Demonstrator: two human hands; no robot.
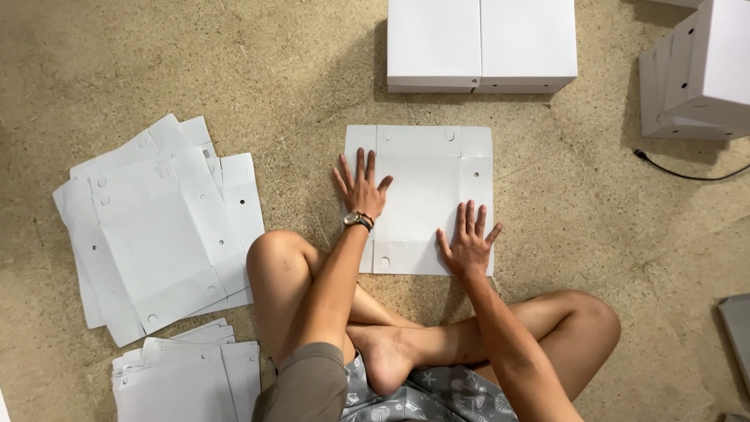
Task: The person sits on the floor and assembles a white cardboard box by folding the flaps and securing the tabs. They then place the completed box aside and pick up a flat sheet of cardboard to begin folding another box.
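Cardboard sheet [426, 195] flat on floor | left hand [361, 191] | right hand [467, 248] | both grips spread, pressing it

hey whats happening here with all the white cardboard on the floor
A person sits cross-legged on the floor, both palms pressed flat on an unfolded white box blank. The left hand rests on its left side, the right hand near its lower right corner. A loose stack of flat blanks lies to the left, and assembled white boxes stand beyond.
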